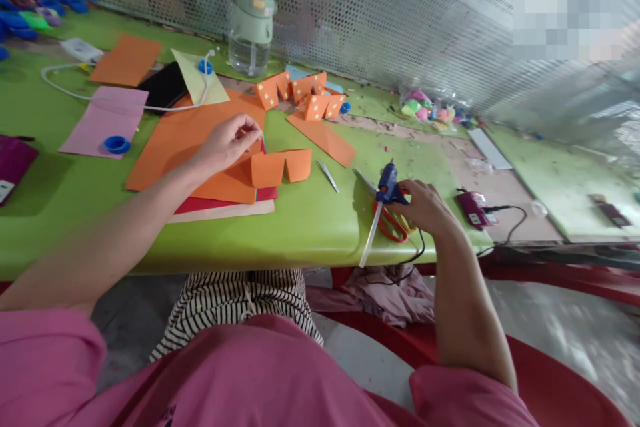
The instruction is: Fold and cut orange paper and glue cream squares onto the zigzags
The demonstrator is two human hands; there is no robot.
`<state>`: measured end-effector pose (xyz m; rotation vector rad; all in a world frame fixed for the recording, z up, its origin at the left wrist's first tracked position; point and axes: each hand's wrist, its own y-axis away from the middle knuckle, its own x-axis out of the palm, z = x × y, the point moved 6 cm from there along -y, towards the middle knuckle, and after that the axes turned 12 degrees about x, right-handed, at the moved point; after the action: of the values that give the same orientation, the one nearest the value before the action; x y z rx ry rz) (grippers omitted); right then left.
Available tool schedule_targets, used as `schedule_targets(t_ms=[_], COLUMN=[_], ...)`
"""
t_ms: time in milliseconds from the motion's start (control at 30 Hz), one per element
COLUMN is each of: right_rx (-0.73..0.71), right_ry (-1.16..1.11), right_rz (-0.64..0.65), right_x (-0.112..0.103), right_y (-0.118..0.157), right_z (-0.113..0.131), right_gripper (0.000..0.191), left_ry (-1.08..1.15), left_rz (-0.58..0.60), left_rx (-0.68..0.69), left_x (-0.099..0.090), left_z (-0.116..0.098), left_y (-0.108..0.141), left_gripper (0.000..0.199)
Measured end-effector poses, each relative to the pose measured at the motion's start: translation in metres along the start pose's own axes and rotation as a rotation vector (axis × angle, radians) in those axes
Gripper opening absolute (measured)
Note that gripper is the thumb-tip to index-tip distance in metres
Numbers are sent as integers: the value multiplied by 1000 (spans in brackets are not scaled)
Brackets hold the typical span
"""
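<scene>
My left hand [229,141] hovers over the stacked orange sheets [170,147], its fingers pinched together; what is between them, if anything, is too small to tell. Just right of it a folded plain orange paper piece [297,165] stands on the table. My right hand [425,205] grips a dark blue glue gun [388,181] with a clear glue stick [371,235] sticking out of its back. Red-handled scissors [391,225] lie under the gun. Tweezers [329,177] rest between my hands. Folded orange pieces with pale dots [316,107] stand farther back.
A green water bottle [251,27] stands by the perforated metal panel [350,7]. Pink paper [107,120] with a blue ring [117,145], a white cable [165,108] and a black item [163,85] lie left. A purple device [476,208] with a cord is at right.
</scene>
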<state>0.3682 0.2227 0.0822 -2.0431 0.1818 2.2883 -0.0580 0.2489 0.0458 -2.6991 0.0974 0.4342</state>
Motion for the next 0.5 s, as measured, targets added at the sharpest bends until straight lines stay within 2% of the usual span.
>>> schedule_targets(t_ms=[133,200,233,267,333,433,500], right_rx=[-36,-72,-86,-103,-155,-345,-448], right_ry=[-2,-39,-82,-158,-264,-537,-650], right_rz=[89,12,-78,-185,-222,-86,-94], right_x=[-10,-23,-32,-41,-43,-29,-21], right_y=[0,5,9,15,26,40,44], right_z=[-9,3,14,28,69,151,197], right_gripper=[46,51,52,51,41,24,17], left_ry=[24,107,170,240,368,475,493], left_rz=[-34,-53,-58,-59,-46,-21,-12], left_rx=[-44,-78,-90,-99,-117,-170,-189], left_x=[-2,-1,0,1,6,13,15], left_z=[-6,-13,-17,-21,-29,-34,-34], left_y=[1,3,4,4,7,10,11], left_gripper=[7,9,10,10,10,9,10])
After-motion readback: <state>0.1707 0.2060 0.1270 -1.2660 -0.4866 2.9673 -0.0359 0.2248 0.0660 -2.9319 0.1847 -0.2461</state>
